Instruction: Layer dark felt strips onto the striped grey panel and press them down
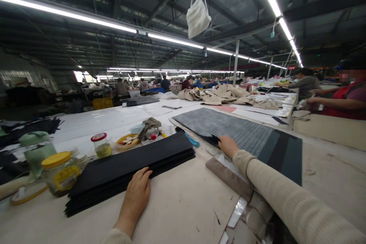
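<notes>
A neat stack of black fabric panels point(134, 160) lies slantwise on the table in front of me. My left hand point(138, 188) rests against its near edge, fingers stretched out and touching the panels. To the right is a flat grey textured board point(228, 126) with dark bands at its near end. At the board's left edge, my right hand point(228, 146) is closed with its fingertips on a small black cloth piece point(213, 139); the fingers' undersides are hidden. Below that hand lies a brown padded strip point(228, 177).
Behind the stack stand a yellow-lidded jar point(61, 173), a red-lidded jar point(101, 145) and a yellow bowl point(127, 141). A blue-handled tool point(192, 140) lies by the stack's far end. Beige fabric pieces point(225, 94) are heaped farther back. Another person point(340, 101) works at the right.
</notes>
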A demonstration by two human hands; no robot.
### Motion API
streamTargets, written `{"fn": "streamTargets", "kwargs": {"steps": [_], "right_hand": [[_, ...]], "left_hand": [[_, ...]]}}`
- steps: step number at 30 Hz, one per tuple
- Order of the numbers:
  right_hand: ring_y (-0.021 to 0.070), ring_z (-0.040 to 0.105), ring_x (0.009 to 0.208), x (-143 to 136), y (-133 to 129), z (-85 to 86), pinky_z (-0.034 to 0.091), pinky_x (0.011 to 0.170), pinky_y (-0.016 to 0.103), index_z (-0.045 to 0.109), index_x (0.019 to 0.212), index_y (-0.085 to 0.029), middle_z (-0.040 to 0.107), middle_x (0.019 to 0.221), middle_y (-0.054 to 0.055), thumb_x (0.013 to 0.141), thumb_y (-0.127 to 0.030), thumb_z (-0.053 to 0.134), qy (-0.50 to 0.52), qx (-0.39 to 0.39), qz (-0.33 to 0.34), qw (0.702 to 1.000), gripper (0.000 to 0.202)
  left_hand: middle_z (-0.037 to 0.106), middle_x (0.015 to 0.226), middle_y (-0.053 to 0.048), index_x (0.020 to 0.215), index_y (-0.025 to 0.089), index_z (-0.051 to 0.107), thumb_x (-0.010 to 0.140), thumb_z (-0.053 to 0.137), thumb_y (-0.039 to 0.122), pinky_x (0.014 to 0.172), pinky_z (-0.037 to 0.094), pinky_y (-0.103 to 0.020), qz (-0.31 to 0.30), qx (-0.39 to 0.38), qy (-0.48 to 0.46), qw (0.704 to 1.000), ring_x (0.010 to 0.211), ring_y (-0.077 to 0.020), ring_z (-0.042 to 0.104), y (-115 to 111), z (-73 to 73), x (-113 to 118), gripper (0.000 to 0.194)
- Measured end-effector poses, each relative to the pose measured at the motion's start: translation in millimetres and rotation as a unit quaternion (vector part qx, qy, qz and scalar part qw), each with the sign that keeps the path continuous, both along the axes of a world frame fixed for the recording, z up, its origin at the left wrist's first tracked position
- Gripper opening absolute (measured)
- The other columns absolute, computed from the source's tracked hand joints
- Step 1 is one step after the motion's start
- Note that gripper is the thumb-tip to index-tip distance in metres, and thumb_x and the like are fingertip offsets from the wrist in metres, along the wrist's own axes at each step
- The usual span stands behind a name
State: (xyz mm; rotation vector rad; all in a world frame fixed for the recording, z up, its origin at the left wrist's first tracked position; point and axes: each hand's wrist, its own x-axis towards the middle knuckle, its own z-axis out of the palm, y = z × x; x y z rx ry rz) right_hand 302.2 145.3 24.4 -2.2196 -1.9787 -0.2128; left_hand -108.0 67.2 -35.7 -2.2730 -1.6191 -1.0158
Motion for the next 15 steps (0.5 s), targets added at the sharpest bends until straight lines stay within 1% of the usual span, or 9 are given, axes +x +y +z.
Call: {"fn": "streamTargets", "kwargs": {"steps": [4,6,8,11,15], "right_hand": [[0.0243,0.054,0.098,-11.3,-2.4,-5.5,0.04,0.078,0.031,0.059,0.102,-0.012,0.059,0.105,0.014,0.078,-0.012,0.045,0.0,0.015,-0.005,1.0,0.027],[0.0248,0.054,0.099,-12.1,-2.6,-6.5,0.04,0.078,0.031,0.058,0.103,-0.012,0.059,0.106,0.015,0.079,-0.012,0.044,0.006,0.023,-0.012,1.0,0.028],[0.0243,0.055,0.098,-5.8,-1.3,-4.0,0.041,0.078,0.031,0.059,0.101,-0.012,0.06,0.105,0.014,0.081,-0.014,0.042,0.018,0.029,-0.02,0.999,0.027],[0.0231,0.058,0.092,17.5,1.9,6.7,0.042,0.076,0.03,0.061,0.098,-0.012,0.062,0.1,0.014,0.083,-0.019,0.04,0.045,0.036,-0.043,0.997,0.027],[0.0217,0.06,0.089,62.2,0.9,27.1,0.044,0.072,0.028,0.06,0.102,-0.01,0.065,0.096,0.013,0.084,-0.024,0.038,0.077,0.054,-0.092,0.991,0.031]], "left_hand": [[0.057,0.115,-0.01,0.102,0.015,0.062,0.081,0.033,0.02,0.095,0.04,-0.043,-0.004,-0.008,-0.002,1.0,0.11,-0.0239,0.049,-0.7,0.1,0.1,0.036],[0.057,0.115,-0.011,0.103,0.014,0.062,0.081,0.033,0.019,0.095,0.04,-0.043,-0.006,-0.009,-0.001,1.0,0.11,-0.0239,0.049,-1.5,1.0,0.3,0.036],[0.057,0.115,-0.011,0.102,0.015,0.062,0.081,0.033,0.018,0.096,0.04,-0.043,-0.006,-0.008,-0.005,1.0,0.11,-0.0237,0.049,-2.1,1.7,0.7,0.036],[0.057,0.114,-0.009,0.101,0.016,0.062,0.081,0.033,0.017,0.096,0.041,-0.042,-0.006,0.0,-0.01,1.0,0.11,-0.0234,0.049,-1.7,1.1,0.6,0.035],[0.057,0.114,-0.011,0.101,0.015,0.063,0.081,0.034,0.018,0.095,0.042,-0.043,-0.016,0.009,-0.009,1.0,0.109,-0.0242,0.05,1.0,-2.1,-1.2,0.035]]}}
